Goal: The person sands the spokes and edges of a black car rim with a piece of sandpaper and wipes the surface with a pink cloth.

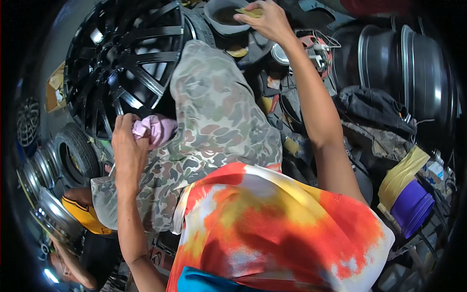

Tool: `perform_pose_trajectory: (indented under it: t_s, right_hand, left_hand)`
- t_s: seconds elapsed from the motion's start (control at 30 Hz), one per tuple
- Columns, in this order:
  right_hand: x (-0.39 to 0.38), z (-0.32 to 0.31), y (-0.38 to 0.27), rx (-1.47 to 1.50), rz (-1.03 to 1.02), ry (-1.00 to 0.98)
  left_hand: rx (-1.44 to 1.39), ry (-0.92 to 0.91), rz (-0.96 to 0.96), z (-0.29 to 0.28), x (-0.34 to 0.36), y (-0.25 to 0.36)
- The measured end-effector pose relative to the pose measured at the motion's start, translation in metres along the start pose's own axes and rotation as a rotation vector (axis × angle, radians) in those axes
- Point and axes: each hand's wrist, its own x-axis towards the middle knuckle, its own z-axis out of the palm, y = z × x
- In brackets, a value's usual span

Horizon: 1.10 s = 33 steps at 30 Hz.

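Note:
A large glossy black wheel rim (141,58) with many spokes leans at the upper left, against my camouflage-clad leg. At its lower edge my left hand (129,141) is closed on a crumpled pink cloth (158,129), its fingers curled at the rim. My right arm reaches far forward, and my right hand (268,22) pinches a small yellowish piece of what looks like sandpaper (249,12). That piece is over the near edge of a grey-white bowl (214,24) holding dark liquid. Whether it touches the liquid, I cannot tell.
Several wheel barrels (384,63) stand at the right, with a black cloth bundle (374,109) before them. Nearer lie yellow and purple rolled sheets (411,207). A tire (75,153) and silver rims (53,214) are at the left. Below them a person's arm (73,265) shows.

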Motion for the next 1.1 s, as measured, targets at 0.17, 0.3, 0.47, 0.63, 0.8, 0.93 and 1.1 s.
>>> perform_pose_trajectory:
  t_s: [0.17, 0.3, 0.47, 0.63, 0.8, 0.93, 1.1]
  right_hand:
    - [0.006, 0.020, 0.023, 0.086, -0.066, -0.072]
    - [0.000, 0.025, 0.033, -0.033, -0.081, -0.106]
    - [-0.021, 0.033, 0.063, -0.015, -0.202, -0.028]
    - [-0.106, 0.011, 0.062, -0.083, 0.063, 0.184]
    - [-0.252, 0.040, 0.093, -0.013, 0.509, -0.227]
    - [-0.353, 0.071, 0.141, -0.345, 0.740, -0.527]
    - [-0.394, 0.110, 0.170, -0.499, 0.516, -0.414]
  left_hand:
    - [0.117, -0.046, -0.001, -0.003, 0.003, -0.018]
    - [0.206, -0.099, -0.029, -0.007, 0.004, -0.018]
    - [0.144, -0.099, 0.007, -0.006, 0.017, -0.010]
    - [0.000, -0.071, -0.030, 0.002, 0.020, -0.002]
    - [0.099, -0.037, 0.037, -0.017, 0.002, -0.035]
    - [0.017, -0.027, -0.168, -0.060, -0.022, -0.048]
    - [-0.060, -0.148, -0.512, -0.182, -0.109, -0.018]
